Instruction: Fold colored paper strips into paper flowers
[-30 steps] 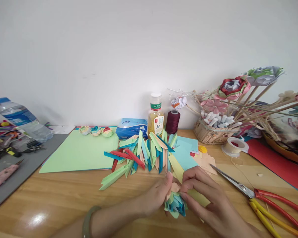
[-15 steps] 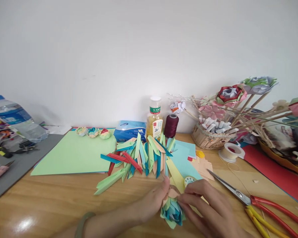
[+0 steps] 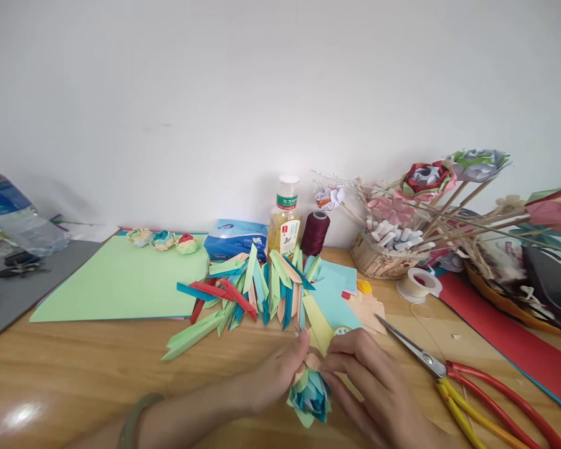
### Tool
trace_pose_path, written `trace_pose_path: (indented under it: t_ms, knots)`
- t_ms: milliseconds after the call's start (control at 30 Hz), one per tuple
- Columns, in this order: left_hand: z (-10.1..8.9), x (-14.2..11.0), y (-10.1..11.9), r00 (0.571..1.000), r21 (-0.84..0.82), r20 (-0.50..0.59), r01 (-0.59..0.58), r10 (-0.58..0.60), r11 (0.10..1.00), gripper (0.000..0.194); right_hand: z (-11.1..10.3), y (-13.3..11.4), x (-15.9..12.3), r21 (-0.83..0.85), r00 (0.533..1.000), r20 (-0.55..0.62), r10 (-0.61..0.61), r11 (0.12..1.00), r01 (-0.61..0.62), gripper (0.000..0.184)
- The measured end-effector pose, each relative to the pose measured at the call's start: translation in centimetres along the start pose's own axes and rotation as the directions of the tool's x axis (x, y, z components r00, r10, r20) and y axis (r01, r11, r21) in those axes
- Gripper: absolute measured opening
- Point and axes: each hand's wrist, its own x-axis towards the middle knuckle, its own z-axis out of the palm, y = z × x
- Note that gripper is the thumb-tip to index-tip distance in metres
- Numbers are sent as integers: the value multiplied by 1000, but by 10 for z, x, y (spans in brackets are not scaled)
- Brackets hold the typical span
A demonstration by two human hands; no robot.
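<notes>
Teal petals are fanning from the paper flower our left hand and right hand are pinching. By over-squeezing, we are risking creases.

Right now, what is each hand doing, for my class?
Left hand: closed on the folded-paper flower, thumb up.
Right hand: fingers pinched at the flower's edge; whether they grip anything else cannot be told.

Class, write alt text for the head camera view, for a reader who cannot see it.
Two bare hands, left and right, hold a blue, green and peach folded-paper flower above a wooden table. Behind it lie folded paper strips; red-and-yellow-handled scissors lie to the right, green paper to the left.
</notes>
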Motion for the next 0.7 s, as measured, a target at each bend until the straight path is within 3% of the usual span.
trace_pose_path:
  t_ms: [67,167,233,400,600,700]
  knots:
    - [0,1,-1,999,-31,10,45,-45,999,56,1,-2,3,146,986,85,146,977,-157,12]
    - [0,2,-3,995,-104,62,85,-79,991,64,0,-2,9,353,904,227,362,835,-423,19]
    - [-1,3,-4,996,-143,55,78,-71,987,67,-2,-1,11,423,868,242,434,757,-497,21]
    - [0,6,-3,998,-226,30,64,-58,972,65,-6,2,12,411,868,148,474,769,-490,21]
    - [1,9,-2,996,-218,-29,73,-81,973,68,-5,-1,8,289,950,51,307,906,-309,7]
    - [0,10,-3,997,-175,-63,31,-43,984,66,-3,-3,8,230,960,73,269,933,-278,8]
